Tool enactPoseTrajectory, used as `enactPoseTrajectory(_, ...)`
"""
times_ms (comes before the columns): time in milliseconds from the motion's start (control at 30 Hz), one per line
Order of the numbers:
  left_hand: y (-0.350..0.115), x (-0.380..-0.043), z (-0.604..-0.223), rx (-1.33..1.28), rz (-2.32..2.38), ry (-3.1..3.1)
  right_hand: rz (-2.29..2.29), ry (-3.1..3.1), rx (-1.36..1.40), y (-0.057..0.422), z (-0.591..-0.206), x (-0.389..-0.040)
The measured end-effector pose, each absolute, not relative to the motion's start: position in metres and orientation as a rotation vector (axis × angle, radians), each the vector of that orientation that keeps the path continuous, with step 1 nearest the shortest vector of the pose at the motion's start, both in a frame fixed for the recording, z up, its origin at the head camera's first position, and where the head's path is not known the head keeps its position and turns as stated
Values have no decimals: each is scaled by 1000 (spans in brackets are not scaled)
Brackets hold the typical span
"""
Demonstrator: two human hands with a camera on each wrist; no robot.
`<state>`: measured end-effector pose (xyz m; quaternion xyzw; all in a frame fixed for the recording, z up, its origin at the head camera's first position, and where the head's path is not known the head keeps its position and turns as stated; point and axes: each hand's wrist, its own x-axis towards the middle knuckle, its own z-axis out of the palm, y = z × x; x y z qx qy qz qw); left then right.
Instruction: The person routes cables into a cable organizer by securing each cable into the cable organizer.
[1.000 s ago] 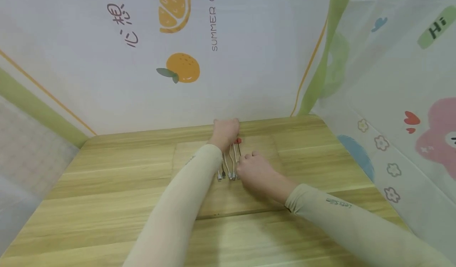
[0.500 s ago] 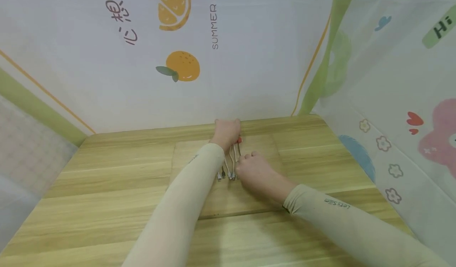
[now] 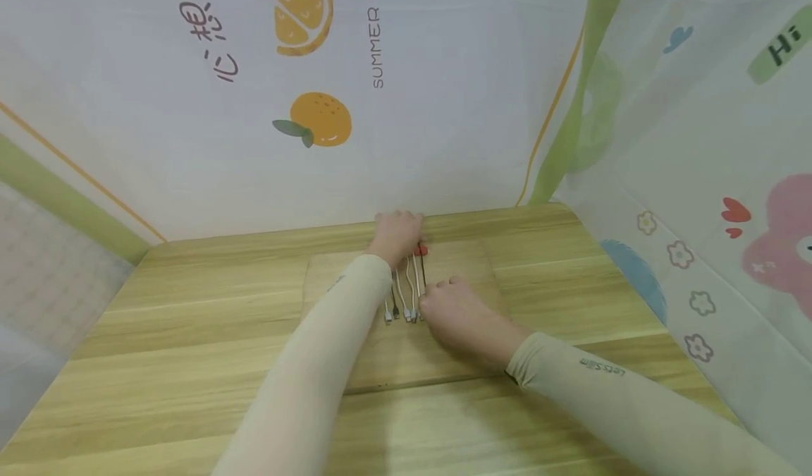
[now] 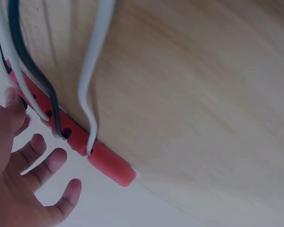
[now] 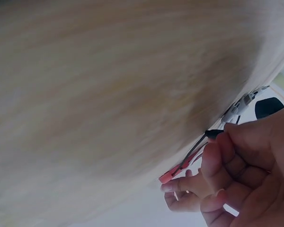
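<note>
A red cable holder [image 4: 111, 165] lies along the far edge of a wooden board [image 3: 457, 257], with white cables [image 4: 90, 80] and a dark cable [image 4: 31, 66] running through its slots. My left hand [image 3: 396, 233] is at the holder; its thumb and index finger seem to pinch a black cable just beyond the end slot, while its other fingers [image 4: 54, 161] are loosely bent. Nearer to me, my right hand [image 3: 457, 314] pinches the black plug end [image 5: 213, 134] of a black cable [image 5: 191, 153] stretched to the holder. Part of the holder is hidden behind my left hand.
Several cable plugs [image 3: 408, 315] lie side by side on the board, left of my right hand. The board rests on a wood-grain table [image 3: 190, 335]. A white printed curtain [image 3: 444, 123] hangs behind the table, and another sheet [image 3: 710, 264] hangs at the right.
Both hands stay almost in place at the holder and the plug. The head view shifts slightly. A little more of the black cable shows between the hands.
</note>
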<state>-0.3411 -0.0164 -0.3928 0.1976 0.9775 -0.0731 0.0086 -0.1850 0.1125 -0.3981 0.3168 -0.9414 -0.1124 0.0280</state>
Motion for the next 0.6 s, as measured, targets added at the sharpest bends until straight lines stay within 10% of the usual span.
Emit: enactPoseTrajectory(600,-28,-336,-388,687,-133,2972,-234,-2974,959,116,-393,-181)
